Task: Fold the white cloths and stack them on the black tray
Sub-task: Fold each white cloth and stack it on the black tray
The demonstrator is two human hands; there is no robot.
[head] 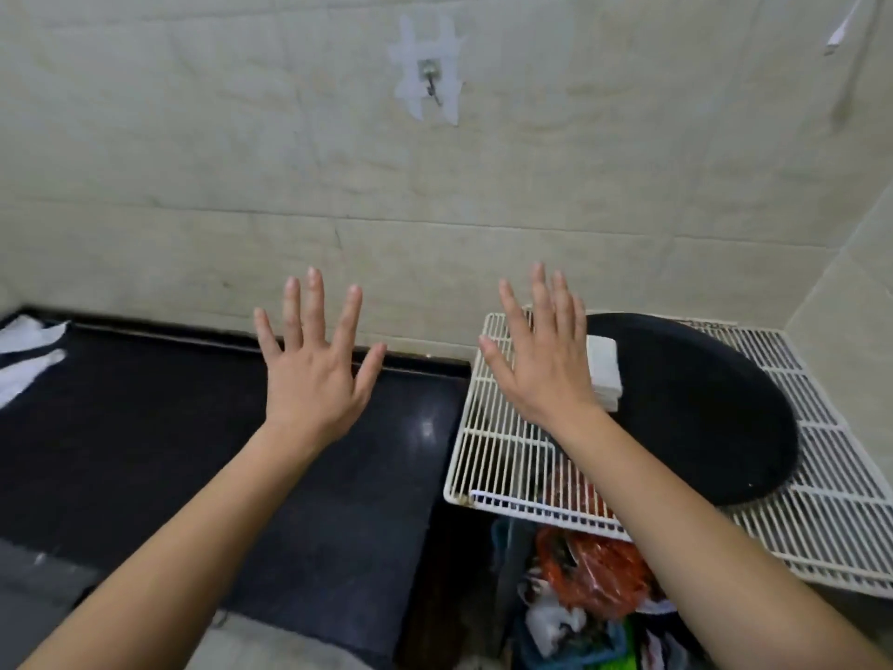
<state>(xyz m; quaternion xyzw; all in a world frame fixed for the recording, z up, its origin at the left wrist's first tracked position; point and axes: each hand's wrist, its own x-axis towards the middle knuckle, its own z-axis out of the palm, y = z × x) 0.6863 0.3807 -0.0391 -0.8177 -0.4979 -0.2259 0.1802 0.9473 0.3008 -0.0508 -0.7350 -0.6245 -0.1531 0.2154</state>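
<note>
I hold my left hand (314, 374) and right hand (546, 369) raised above the work area, fingers spread, gripping nothing. A stack of folded cloths (604, 374) lies on the black tray (700, 403), which sits on the white wire rack (497, 427) at my right; my right hand partly covers the stack. Loose white cloths (29, 360) lie at the far left edge of the dark counter (145, 452), well apart from both hands. Judgement: I am between folding cycles. The next move calls for a far-left reach to pinch one loose cloth and draw it in front of me for folding.
</note>
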